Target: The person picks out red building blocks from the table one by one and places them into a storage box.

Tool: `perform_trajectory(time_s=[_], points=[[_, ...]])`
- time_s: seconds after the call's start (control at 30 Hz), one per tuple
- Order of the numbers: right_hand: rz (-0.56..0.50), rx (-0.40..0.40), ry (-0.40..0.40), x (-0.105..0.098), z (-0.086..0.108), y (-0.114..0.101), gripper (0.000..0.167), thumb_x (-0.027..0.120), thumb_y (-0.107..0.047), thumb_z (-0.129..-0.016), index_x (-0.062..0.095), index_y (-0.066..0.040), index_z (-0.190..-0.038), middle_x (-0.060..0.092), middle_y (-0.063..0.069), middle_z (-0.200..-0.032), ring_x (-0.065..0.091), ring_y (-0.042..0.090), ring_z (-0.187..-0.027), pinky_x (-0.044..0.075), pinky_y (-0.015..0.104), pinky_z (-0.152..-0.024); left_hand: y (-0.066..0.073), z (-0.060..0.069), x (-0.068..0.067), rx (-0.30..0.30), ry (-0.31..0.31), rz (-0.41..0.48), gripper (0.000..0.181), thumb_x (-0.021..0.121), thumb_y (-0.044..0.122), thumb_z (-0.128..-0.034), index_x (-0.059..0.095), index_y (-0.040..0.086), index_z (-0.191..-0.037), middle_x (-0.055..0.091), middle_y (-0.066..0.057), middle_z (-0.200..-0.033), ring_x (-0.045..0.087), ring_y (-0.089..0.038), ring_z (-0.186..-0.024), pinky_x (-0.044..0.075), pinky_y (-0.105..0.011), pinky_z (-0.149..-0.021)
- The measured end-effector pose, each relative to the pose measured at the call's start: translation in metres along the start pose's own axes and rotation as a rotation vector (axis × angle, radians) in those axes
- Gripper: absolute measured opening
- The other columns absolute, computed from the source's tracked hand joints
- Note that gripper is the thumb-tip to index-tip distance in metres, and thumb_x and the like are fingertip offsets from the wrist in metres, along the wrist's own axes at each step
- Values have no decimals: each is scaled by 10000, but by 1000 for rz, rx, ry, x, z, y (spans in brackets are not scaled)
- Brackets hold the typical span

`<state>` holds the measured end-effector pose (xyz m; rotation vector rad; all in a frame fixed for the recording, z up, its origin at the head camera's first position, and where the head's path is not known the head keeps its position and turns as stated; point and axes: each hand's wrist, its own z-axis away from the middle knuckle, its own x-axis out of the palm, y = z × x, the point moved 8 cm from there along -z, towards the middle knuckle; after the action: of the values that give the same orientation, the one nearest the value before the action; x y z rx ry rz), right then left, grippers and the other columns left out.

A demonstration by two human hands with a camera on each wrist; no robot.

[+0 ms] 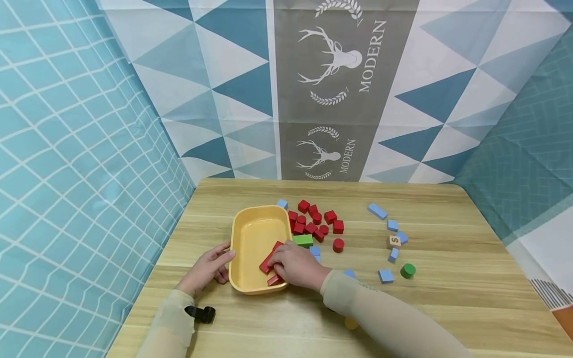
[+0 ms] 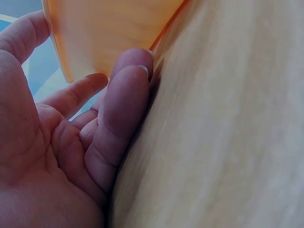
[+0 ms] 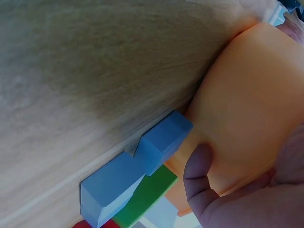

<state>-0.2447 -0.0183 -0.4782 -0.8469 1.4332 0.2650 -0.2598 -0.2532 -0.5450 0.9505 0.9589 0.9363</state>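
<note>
Several red blocks (image 1: 274,280) inside yellow tray (image 1: 248,238), right hand (image 1: 299,263) in over them

Right hand comes over the tray's right rim, fingers bent down at a long red block (image 1: 264,266) on the tray floor. Fingertips meet the block in the head view; pinching or only touching, cannot tell. Right wrist view no help: shows the tray's outer wall and one bent finger outside it.

Key relation: long red block lies just left of the right fingers, long axis slanting from near-left to far-right. Other red bits in the tray show just beyond it and on its near side, partly covered by the hand. Right hand clearly the nearer one. Left hand (image 1: 203,271) is across the tray at the left wall, thumb at the rim, other fingers bent against the outer side, looks like a hold on the tray edge.

On the desk (image 1: 470,278): green block (image 1: 303,240) right by the tray's right wall, blue blocks (image 3: 112,183) next to it, red cluster (image 1: 330,217) past the tray's far right. Lettered cube (image 1: 394,241) and green cylinder (image 1: 408,270) well apart, off right.
</note>
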Motion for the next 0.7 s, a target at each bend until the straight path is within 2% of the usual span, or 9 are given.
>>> perform_trajectory(time_s=[0.1,0.17,0.23,0.33,0.43,0.53,0.6,0.7], points=[[2,12,-4,-1,1,0,219,683,-232,-1041,804,-229,-1223,750,-51,-1248,623,137,-1142,573,304,-1007,0,0,0,1,1,3,709,586,381,-1101,325,47,-1670,696,-82,-1037,645,-164,-667,599,-315,-627],[-13,23,11,-5,5,0,294,687,-287,-1050,749,-207,-1326,714,-18,-1336,623,165,-1232,568,344,-1068,0,0,-1,0,2,5,712,589,382,-1100,324,48,-1671,701,-86,-1049,644,-165,-664,599,-318,-624],[-50,31,54,-15,11,2,389,698,-326,-1048,689,-178,-1408,672,22,-1417,604,209,-1322,554,397,-1116,0,-1,0,-1,-1,6,719,593,388,-1098,321,52,-1673,702,-87,-1061,645,-167,-666,600,-321,-626],[-144,59,137,-35,21,14,447,717,-329,-1039,652,-141,-1439,643,61,-1465,579,273,-1381,534,470,-1147,1,-2,0,7,-2,4,724,596,401,-1095,325,63,-1674,702,-92,-1049,644,-170,-670,600,-321,-628],[-240,137,202,-58,30,42,434,716,-289,-1038,658,-114,-1432,645,87,-1475,572,314,-1400,521,518,-1155,2,-2,-1,12,3,0,726,600,409,-1092,332,65,-1672,698,-90,-1017,642,-171,-669,600,-321,-628],[-298,244,238,-76,42,78,417,699,-252,-1049,658,-90,-1431,656,126,-1455,627,322,-1313,554,533,-1096,2,-1,-1,5,4,0,727,600,403,-1093,329,56,-1671,693,-93,-990,640,-168,-668,600,-319,-628],[-308,308,232,-84,51,100,406,690,-235,-1054,659,-68,-1423,671,154,-1426,666,324,-1213,579,538,-1029,2,0,0,3,1,1,728,599,396,-1094,323,51,-1673,691,-93,-1009,640,-165,-670,601,-319,-629],[-273,371,163,-86,64,125,416,695,-246,-1053,663,-41,-1413,675,178,-1412,683,344,-1164,590,535,-987,1,1,-1,3,1,-2,722,596,394,-1097,321,59,-1675,693,-97,-1048,640,-161,-675,600,-315,-632]])
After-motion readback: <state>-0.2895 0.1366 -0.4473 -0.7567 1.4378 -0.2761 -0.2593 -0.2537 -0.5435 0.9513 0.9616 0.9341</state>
